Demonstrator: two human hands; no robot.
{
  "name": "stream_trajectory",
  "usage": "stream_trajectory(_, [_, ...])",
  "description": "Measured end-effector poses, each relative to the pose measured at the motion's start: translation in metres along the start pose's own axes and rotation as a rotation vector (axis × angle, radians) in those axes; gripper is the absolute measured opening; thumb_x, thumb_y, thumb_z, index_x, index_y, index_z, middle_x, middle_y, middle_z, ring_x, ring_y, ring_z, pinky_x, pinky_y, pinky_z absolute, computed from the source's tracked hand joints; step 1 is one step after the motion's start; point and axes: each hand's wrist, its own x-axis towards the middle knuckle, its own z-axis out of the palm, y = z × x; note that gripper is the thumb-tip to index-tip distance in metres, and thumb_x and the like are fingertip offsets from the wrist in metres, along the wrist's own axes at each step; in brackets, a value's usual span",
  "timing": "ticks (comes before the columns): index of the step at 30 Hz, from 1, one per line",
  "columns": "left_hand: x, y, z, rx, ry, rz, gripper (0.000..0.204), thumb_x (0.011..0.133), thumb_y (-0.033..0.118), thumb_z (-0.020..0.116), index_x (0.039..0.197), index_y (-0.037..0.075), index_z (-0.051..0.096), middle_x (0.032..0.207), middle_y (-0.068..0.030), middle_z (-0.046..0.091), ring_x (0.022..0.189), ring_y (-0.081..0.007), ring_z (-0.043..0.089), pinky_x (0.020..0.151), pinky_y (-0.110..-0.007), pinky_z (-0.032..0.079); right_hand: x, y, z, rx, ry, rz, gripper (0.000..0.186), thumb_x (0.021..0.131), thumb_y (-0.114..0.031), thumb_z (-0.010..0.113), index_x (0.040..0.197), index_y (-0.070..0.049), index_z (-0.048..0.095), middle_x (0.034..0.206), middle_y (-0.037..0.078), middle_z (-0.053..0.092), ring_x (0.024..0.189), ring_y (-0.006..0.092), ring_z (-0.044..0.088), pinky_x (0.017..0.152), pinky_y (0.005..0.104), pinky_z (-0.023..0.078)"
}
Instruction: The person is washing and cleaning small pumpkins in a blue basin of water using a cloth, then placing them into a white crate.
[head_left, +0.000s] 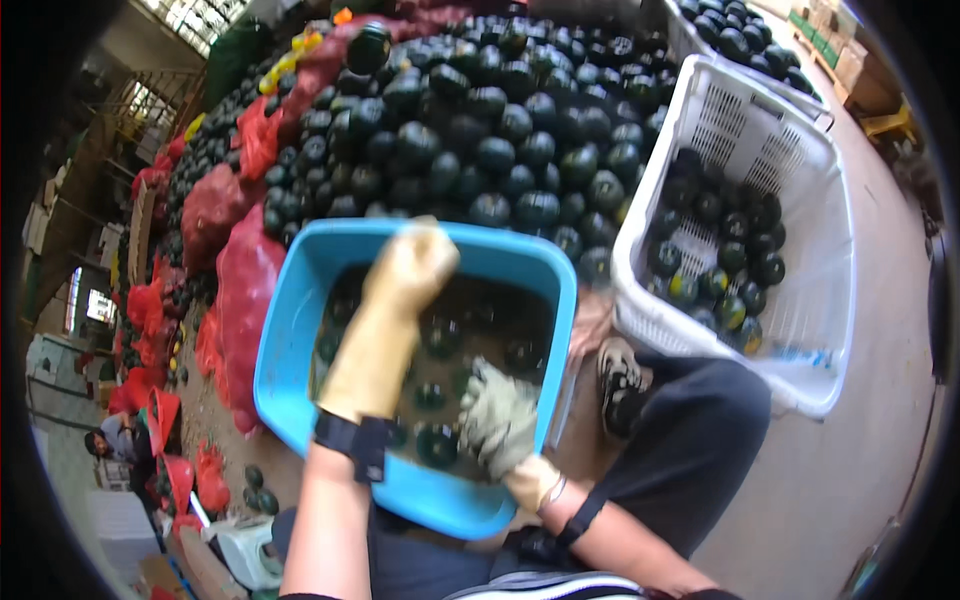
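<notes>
A blue plastic tub (pixel 415 500) in front of me holds murky water with several dark green squashes (pixel 437 340) in it. My left hand (pixel 415 255), in a long cream rubber glove, is raised over the tub by its far rim. Motion smears its fingers, and I cannot tell whether they hold anything. Low over the water at the tub's right side is my right hand (pixel 492 415), in a grey-green cloth glove over a cream one. Its fingers are curled down, and what may be in them is hidden.
Behind the tub rises a large heap of squashes (pixel 495 155). A white slatted crate (pixel 740 110) with squashes at its bottom stands to the right, beside my bent leg (pixel 690 450). Red mesh sacks (pixel 245 310) lie left. A person (pixel 115 440) is at the far left.
</notes>
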Motion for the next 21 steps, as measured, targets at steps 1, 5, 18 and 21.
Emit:
stream_trajectory(1, [-0.013, -0.020, 0.041, 0.003, -0.019, -0.139, 0.050, 0.091, 0.040, 0.075, 0.119, 0.000, 0.065, 0.107, -0.0171, 0.074, 0.096, -0.0251, 0.069, 0.083, -0.038, 0.053, -0.001, -0.003, 0.004, 0.051, -0.282, -0.062, 0.027, 0.106, -0.034, 0.049, 0.123, -0.015, 0.056, 0.091, -0.002, 0.055, 0.082, 0.0164, 0.058, 0.068, 0.0337, 0.052])
stream_trajectory(5, [-0.006, -0.115, 0.161, 0.666, -0.035, -0.378, 0.079, 0.083, 0.041, 0.081, 0.143, -0.003, 0.055, 0.145, -0.0282, 0.057, 0.138, -0.0408, 0.053, 0.113, -0.044, 0.044, -0.048, 0.007, 0.017, -1.133, 0.047, -0.144, 0.025, 0.105, -0.033, 0.050, 0.121, -0.015, 0.057, 0.094, 0.000, 0.056, 0.088, 0.0166, 0.059, 0.072, 0.0350, 0.052])
stream_trajectory(18, [-0.139, -0.026, 0.064, -0.447, -0.225, -0.278, 0.094, 0.075, 0.026, 0.084, 0.157, 0.010, 0.041, 0.155, -0.0136, 0.048, 0.145, -0.0269, 0.044, 0.121, -0.037, 0.034, -0.017, -0.013, 0.045, -2.826, 0.278, -0.583, 0.024, 0.099, -0.030, 0.059, 0.113, -0.012, 0.059, 0.110, 0.009, 0.063, 0.108, 0.0211, 0.061, 0.085, 0.0415, 0.051])
stream_trajectory(21, [-0.168, 0.026, 0.049, -0.127, -0.277, -0.240, 0.101, 0.067, 0.025, 0.090, 0.156, 0.015, 0.045, 0.159, -0.0165, 0.045, 0.151, -0.0296, 0.038, 0.124, -0.038, 0.031, -0.015, -0.028, 0.027, -1.690, -0.420, -0.843, 0.034, 0.084, -0.032, 0.069, 0.103, -0.005, 0.061, 0.102, 0.016, 0.062, 0.099, 0.0328, 0.062, 0.082, 0.0495, 0.049])
